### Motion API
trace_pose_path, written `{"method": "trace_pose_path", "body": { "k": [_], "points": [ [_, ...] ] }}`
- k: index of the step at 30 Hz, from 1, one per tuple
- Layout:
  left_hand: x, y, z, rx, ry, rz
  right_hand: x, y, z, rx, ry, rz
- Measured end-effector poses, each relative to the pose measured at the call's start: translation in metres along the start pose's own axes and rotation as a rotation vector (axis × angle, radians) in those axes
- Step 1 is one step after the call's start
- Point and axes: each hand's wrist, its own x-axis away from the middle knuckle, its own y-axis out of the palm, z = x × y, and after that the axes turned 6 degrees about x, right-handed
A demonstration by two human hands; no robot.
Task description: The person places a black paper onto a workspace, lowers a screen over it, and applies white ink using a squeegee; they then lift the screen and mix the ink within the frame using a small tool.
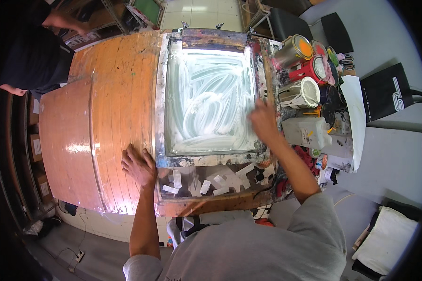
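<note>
A screen printing frame [197, 161] lies on the wooden table [122, 107], its mesh [206, 100] smeared with swirling white streaks. My left hand [139, 165] rests palm down on the boards just left of the frame's near corner, with fingers apart and nothing in them. Over the frame's right side is my right hand [263, 122], blurred by motion. Its fingers are too smeared to show whether they hold anything. Hinge clamps [218, 26] stand at the frame's far edge. Several small white tape pieces [205, 187] stick to the surface in front of it.
Paint cans [293, 52], a white tub [301, 93] and a translucent plastic container [305, 132] crowd the right side. Scissors [347, 62] lie behind them. A black bag [388, 96] sits farther right. Another person [33, 56] in dark clothes stands at the far left.
</note>
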Motion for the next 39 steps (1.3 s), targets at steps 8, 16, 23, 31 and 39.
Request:
{"method": "trace_pose_path", "body": {
  "k": [8,16,23,31,39],
  "points": [
    [-0.007,-0.004,0.004,0.012,-0.008,-0.038,-0.12,0.022,0.058,0.001,0.324,0.264],
    [0.0,-0.002,0.0,0.003,-0.012,-0.04,-0.071,0.012,0.024,0.119,0.243,0.346],
    [-0.006,-0.001,-0.001,0.042,0.002,-0.024,-0.19,0.009,-0.084,-0.269,0.165,0.476],
    [-0.004,0.002,-0.006,0.082,-0.022,-0.062,-0.239,-0.001,-0.082,-0.401,0.042,0.568],
    [-0.006,-0.006,-0.001,0.118,-0.015,-0.069,-0.2,0.004,-0.105,-0.493,-0.039,0.514]
  ]
}}
